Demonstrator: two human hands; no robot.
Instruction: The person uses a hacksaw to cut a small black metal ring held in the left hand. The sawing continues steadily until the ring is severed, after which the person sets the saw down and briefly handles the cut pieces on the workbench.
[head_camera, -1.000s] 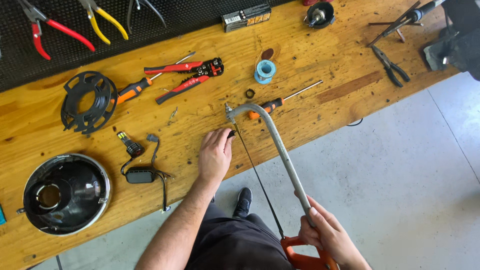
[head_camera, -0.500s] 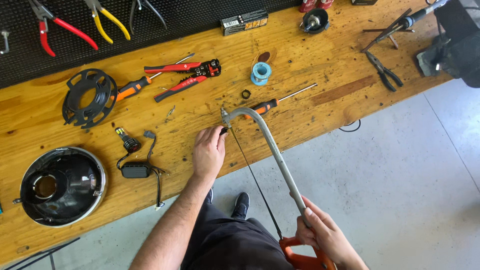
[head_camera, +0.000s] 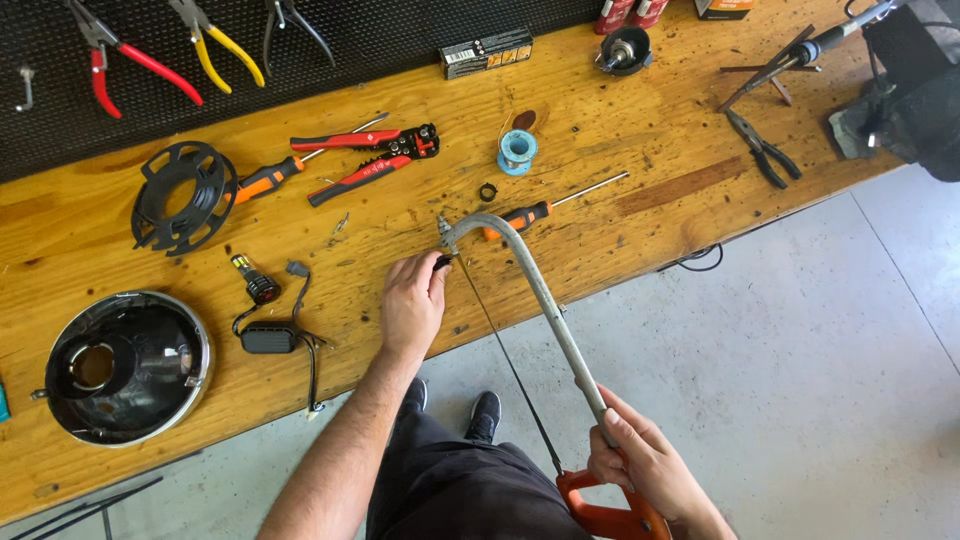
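Hacksaw (head_camera: 545, 300) spans from the desk (head_camera: 640, 215) edge out over the floor: grey frame arches up from the front end, orange handle low at the bottom edge of view. Right hand (head_camera: 645, 465) is wrapped closed around the frame just above that handle. Left hand (head_camera: 412, 305) rests flat-ish on the desk, fingers curled, fingertips pinching a small dark piece right at the saw's front end; what the piece is, too small to tell. Thin blade runs under the frame, passing just right of the left hand. Orange-handled screwdriver (head_camera: 530, 213) lies just behind the saw's nose, small black ring (head_camera: 488, 192) and blue solder spool (head_camera: 517, 151) further back. Left of the hand: small bulb with a black wired module (head_camera: 268, 338), round headlight housing (head_camera: 125, 365), black reel (head_camera: 185, 195). Red wire stripper (head_camera: 370, 160) sits beyond. Risks as I read them: fingertips sit very close to the blade, so a skip or sideways jump could hit them. Piece is hand-held, no vise in view, so it may roll or twist under the blade. Long frame gripped at one end only gives weak control; blade could bind or wander.
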